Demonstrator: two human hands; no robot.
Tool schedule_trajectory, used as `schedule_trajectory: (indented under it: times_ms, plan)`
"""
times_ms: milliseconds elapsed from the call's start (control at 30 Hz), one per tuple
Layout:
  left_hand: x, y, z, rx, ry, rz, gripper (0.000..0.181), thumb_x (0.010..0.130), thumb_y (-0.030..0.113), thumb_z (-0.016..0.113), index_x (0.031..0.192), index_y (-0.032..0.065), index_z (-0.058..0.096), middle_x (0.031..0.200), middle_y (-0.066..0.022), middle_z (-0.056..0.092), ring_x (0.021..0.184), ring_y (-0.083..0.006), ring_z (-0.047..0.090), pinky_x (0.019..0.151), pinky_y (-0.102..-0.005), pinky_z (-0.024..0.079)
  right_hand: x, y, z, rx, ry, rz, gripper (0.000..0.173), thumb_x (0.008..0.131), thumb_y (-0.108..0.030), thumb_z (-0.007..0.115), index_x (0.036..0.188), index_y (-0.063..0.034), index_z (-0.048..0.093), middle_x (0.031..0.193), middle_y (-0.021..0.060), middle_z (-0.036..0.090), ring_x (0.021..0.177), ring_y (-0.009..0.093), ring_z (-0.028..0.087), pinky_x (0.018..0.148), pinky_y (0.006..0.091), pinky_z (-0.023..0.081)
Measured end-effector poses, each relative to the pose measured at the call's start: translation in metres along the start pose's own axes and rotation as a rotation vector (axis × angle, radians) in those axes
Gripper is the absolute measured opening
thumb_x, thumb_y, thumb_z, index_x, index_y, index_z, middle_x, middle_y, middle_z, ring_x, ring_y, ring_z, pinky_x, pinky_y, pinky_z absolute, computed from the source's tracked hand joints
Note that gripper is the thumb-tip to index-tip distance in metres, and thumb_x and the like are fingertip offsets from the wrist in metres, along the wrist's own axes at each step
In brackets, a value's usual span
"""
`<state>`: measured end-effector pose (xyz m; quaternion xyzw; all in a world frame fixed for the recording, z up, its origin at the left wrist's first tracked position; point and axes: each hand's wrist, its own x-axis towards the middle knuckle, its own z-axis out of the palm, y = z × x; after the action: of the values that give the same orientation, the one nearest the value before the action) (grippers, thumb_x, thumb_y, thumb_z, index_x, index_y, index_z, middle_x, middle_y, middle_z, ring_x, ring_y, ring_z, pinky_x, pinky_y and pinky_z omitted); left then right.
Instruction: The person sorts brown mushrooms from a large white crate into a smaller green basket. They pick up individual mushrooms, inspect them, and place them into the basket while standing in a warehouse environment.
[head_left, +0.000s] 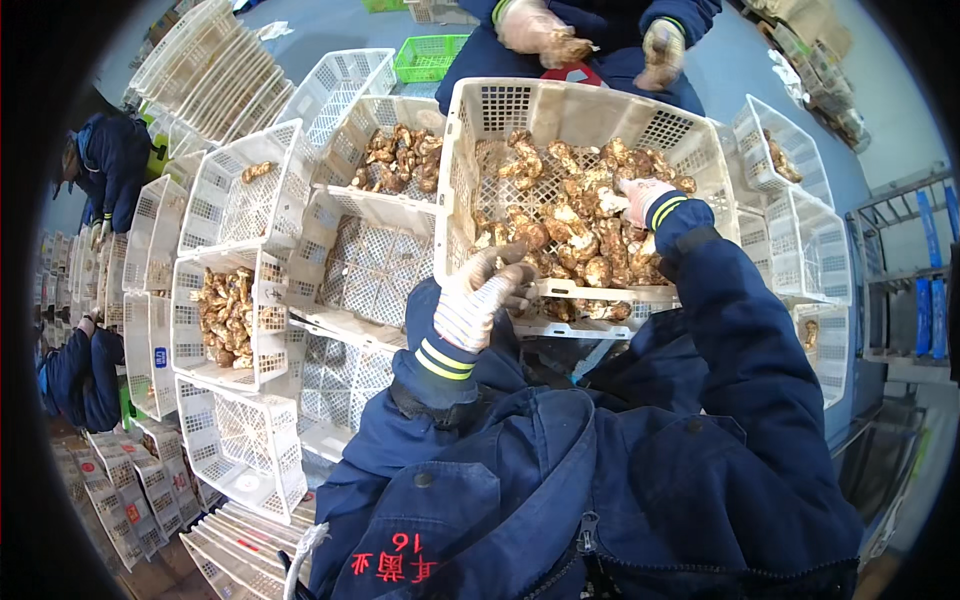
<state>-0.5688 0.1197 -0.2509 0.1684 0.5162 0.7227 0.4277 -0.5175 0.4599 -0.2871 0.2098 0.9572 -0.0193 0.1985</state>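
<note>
A large white plastic crate stands before me, its floor partly covered with brown-and-white mushrooms that look like matsutake. My right hand, in a pale work glove, reaches in over the right part of the heap. Its fingers are on a pale mushroom. At the near left corner of the crate is my left hand, in a striped, soiled glove. Its fingers are bent over the rim beside the mushrooms, and whether they hold anything is hard to see. More mushrooms show in a crate below the near rim.
Opposite me sits a person whose gloved hand holds a mushroom. Left are white crates, one with mushrooms, another with a single mushroom. Stacked crates rise behind. More crates stand right, near a metal rack.
</note>
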Motion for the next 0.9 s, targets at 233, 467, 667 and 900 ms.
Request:
schedule_trajectory:
  times_ms: [233, 467, 667, 900]
  plan:
    - [-0.007, -0.002, 0.018, 0.042, -0.068, -0.011, 0.042, 0.093, 0.021, 0.054, 0.127, -0.0036, 0.048, 0.102, -0.0119, 0.064, 0.086, -0.0171, 0.063, 0.074, -0.0270, 0.051, -0.031, -0.002, -0.050, 0.355, 0.169, -0.033, 0.048, 0.081, -0.034, 0.064, 0.115, -0.0019, 0.058, 0.101, 0.0155, 0.067, 0.091, 0.031, 0.062, 0.083, 0.0343, 0.048]
    - [-0.012, -0.010, 0.043, 0.099, -0.142, 0.021, 0.047, 0.092, 0.022, 0.057, 0.130, -0.0018, 0.044, 0.104, -0.0108, 0.062, 0.089, -0.0175, 0.062, 0.078, -0.0282, 0.051, -0.117, -0.077, -0.061, 1.883, 0.045, -0.417, 0.038, 0.082, -0.015, 0.061, 0.114, 0.0059, 0.057, 0.092, 0.0169, 0.068, 0.083, 0.025, 0.067, 0.076, 0.0357, 0.056]
    - [-0.016, 0.006, 0.063, -0.184, -0.109, -0.101, 0.050, 0.090, 0.025, 0.060, 0.130, -0.0014, 0.044, 0.097, -0.0084, 0.061, 0.078, -0.0144, 0.062, 0.062, -0.0237, 0.051, -0.123, -0.116, -0.048, 1.923, 0.116, -0.393, 0.032, 0.085, -0.010, 0.060, 0.115, 0.0029, 0.058, 0.096, 0.0119, 0.067, 0.086, 0.020, 0.064, 0.085, 0.0322, 0.050]
    - [-0.014, -0.009, 0.006, -0.204, 0.033, -0.003, 0.025, 0.083, 0.023, 0.066, 0.095, 0.0048, 0.055, 0.077, -0.0107, 0.061, 0.055, -0.0141, 0.057, 0.047, -0.0207, 0.044, -0.107, -0.073, -0.044, 1.009, 0.259, -0.511, 0.050, 0.089, -0.036, 0.058, 0.119, 0.0033, 0.052, 0.107, 0.0195, 0.061, 0.099, 0.025, 0.059, 0.085, 0.0349, 0.046]
